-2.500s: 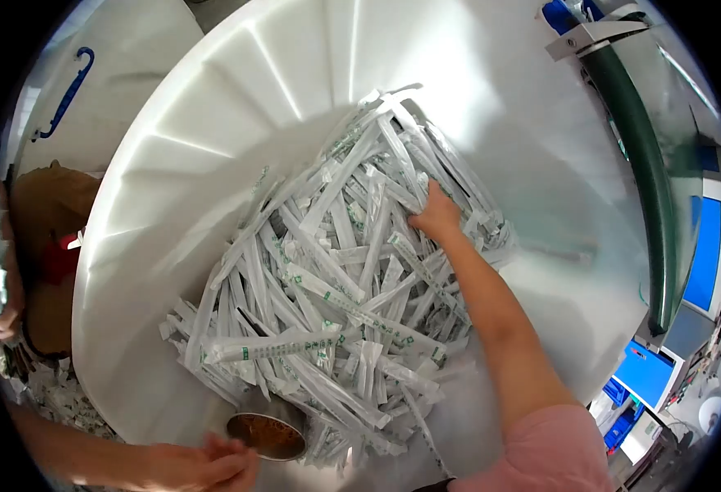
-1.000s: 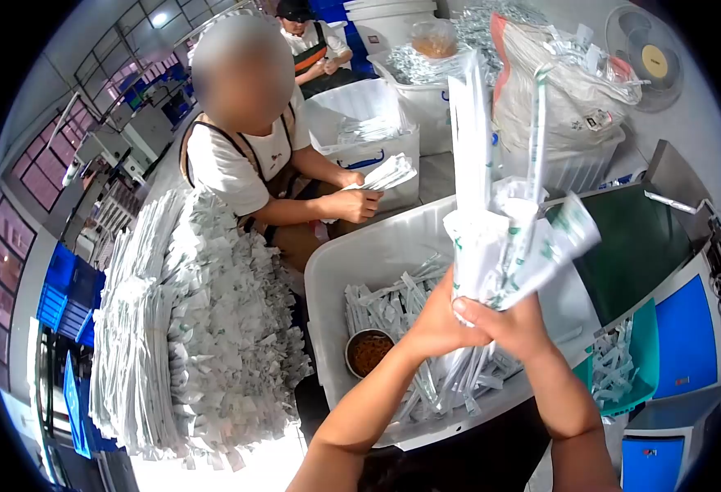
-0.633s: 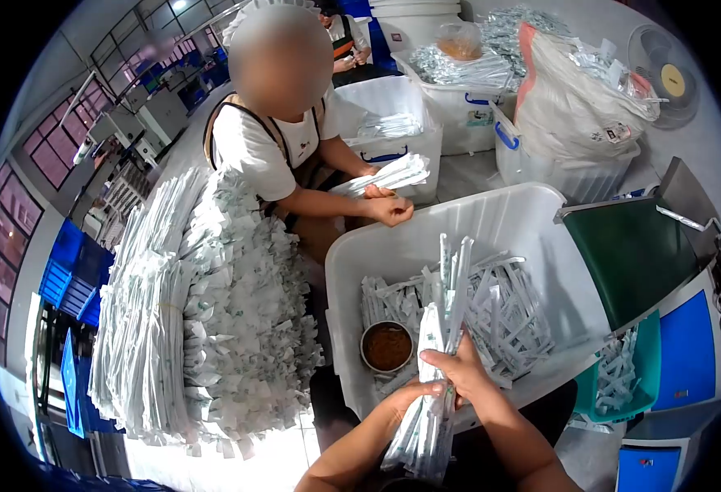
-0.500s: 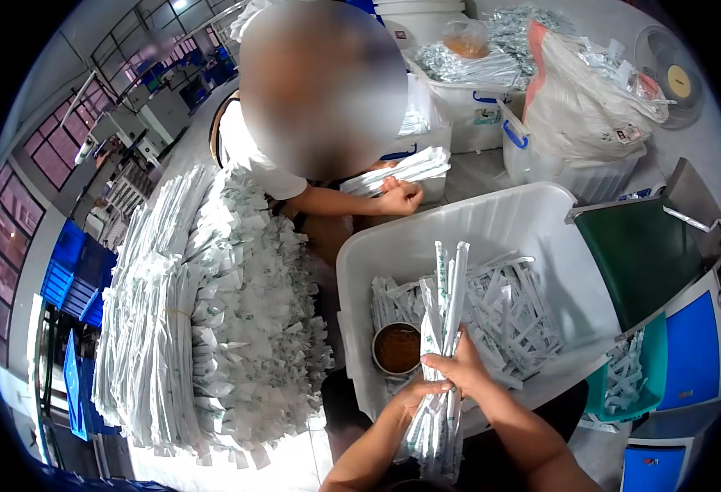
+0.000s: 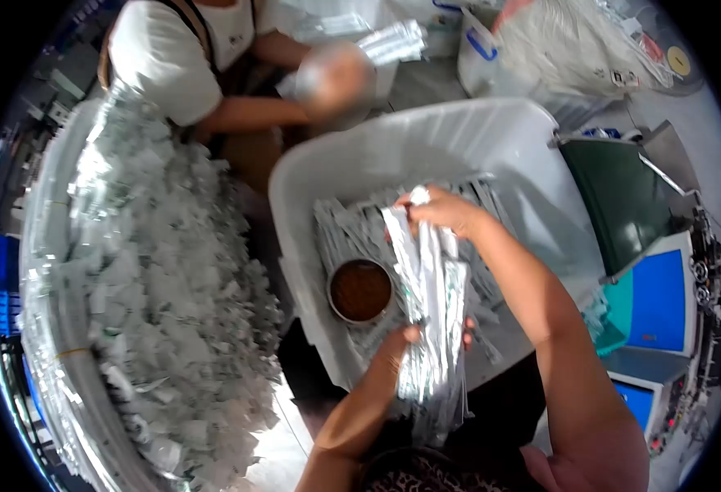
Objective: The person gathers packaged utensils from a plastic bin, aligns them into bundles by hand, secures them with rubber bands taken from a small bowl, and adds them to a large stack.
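Observation:
My left hand (image 5: 400, 343) is wrapped round the lower part of a bundle of long, thin white packets (image 5: 432, 303), with fingertips showing on its right side. At the bundle's upper end, my right hand (image 5: 442, 211) is closed on the packet tops. The bundle stands over the near part of a large white tub (image 5: 295, 221). More loose packets (image 5: 344, 230) lie inside the tub. A round metal bowl with brown contents (image 5: 361, 290) sits among them, left of the bundle.
A tall stack of bundled packets (image 5: 172, 312) is at the left. Across the tub a co-worker (image 5: 172, 61) holds other packets (image 5: 393, 43). At the right are a green belt (image 5: 614, 197), a teal basket (image 5: 616, 316) and a blue-panelled machine (image 5: 660, 299). A woven sack (image 5: 573, 41) stands behind.
My right hand has moved up from the bundle's middle to its top end, while my left still holds lower down. The view has tilted downward and the co-worker's head has left it.

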`<state>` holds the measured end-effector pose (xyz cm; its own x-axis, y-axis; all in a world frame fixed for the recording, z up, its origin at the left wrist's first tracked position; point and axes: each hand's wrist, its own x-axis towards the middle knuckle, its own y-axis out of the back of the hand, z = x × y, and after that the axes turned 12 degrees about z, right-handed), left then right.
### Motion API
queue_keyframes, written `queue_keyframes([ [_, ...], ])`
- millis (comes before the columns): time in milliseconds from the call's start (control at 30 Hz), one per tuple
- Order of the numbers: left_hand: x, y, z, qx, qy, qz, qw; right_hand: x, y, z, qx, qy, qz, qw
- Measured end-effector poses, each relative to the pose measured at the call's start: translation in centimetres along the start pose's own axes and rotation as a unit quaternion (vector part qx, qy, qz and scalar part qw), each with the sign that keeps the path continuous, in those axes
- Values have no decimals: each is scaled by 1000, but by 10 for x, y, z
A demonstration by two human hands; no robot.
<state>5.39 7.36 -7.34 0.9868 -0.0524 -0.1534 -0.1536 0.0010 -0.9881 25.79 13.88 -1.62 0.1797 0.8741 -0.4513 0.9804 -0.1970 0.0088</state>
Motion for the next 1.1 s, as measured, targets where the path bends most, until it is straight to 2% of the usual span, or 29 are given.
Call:
queue_keyframes([
  [33, 2, 9, 0, -9, 14, -11, 1000, -10, -8, 13, -57, -41, -11, 997],
  [67, -1, 2, -3, -37, -23, 26, 999, -22, -17, 17, -194, 6, 12, 981],
  [100, -3, 10, -3, -26, -13, 31, 999, -18, -17, 42, -228, 5, 20, 973],
  [167, 4, 32, -8, -32, 14, 32, 999, -14, -9, 48, -124, 29, 50, 991],
  [200, 7, 32, -8, -31, 19, 8, 999, -17, -15, 29, 23, 60, 42, 997],
  [233, 7, 31, -10, -37, 24, 12, 999, -9, -18, 30, 92, 123, 64, 986],
  [300, 6, 19, -6, -22, 3, 23, 999, -12, -26, 20, -66, 178, 20, 982],
  [333, 2, 10, -5, -46, 1, 53, 998, -19, -32, 15, -210, 160, -46, 964],
  [367, -1, 11, -5, -42, 3, 54, 998, -31, -43, 12, -348, 137, -109, 921],
  [400, -6, 15, -5, 6, -4, 103, 995, -38, -55, 29, -417, 246, -67, 872],
  [433, -8, 23, -7, 51, -13, 151, 987, -40, -56, 40, -437, 247, -58, 863],
  [467, -5, 29, -5, 65, 8, 191, 979, -39, -52, 40, -401, 345, 33, 848],
  [500, -7, 34, -4, 64, 8, 192, 979, -40, -47, 41, -357, 434, 125, 818],
  [533, -9, 41, -2, 72, 0, 237, 969, -50, -43, 45, -356, 431, 125, 819],
  [600, -12, 16, 7, 79, -38, 317, 944, -87, -45, 38, -253, 309, 398, 826],
  [633, -9, 17, 7, 79, -38, 319, 944, -106, -49, 51, -283, 302, 375, 829],
  [667, -6, 19, 6, 52, -95, 326, 939, -131, -63, 50, -310, 202, 331, 868],
  [700, -2, 21, 6, 24, -152, 331, 931, -149, -70, 61, -344, 160, 267, 886],
  [733, -1, 25, 7, -22, -134, 331, 934, -160, -75, 76, -323, 136, 208, 913],
  [767, -1, 27, 7, -23, -133, 333, 933, -169, -84, 78, -313, 67, 220, 922],
  [833, -1, 30, 4, -23, -158, 330, 930, -172, -83, 81, -262, 23, 242, 934],
  [867, -3, 33, 5, -37, -141, 314, 938, -172, -81, 80, -262, 22, 240, 934],
  [900, -5, 36, 6, -36, -141, 315, 938, -172, -80, 77, -164, -9, 243, 956],
  [933, -7, 39, 9, -18, -118, 276, 954, -170, -79, 74, -63, -38, 243, 967],
  [967, -9, 39, 11, 2, -94, 237, 967, -169, -78, 70, -60, -35, 243, 968],
  [1033, -10, 38, 13, 19, -112, 260, 959, -165, -77, 64, -71, -26, 207, 976],
  [1100, -12, 25, 16, 19, -90, 238, 967, -154, -73, 77, -54, -35, 174, 983],
])
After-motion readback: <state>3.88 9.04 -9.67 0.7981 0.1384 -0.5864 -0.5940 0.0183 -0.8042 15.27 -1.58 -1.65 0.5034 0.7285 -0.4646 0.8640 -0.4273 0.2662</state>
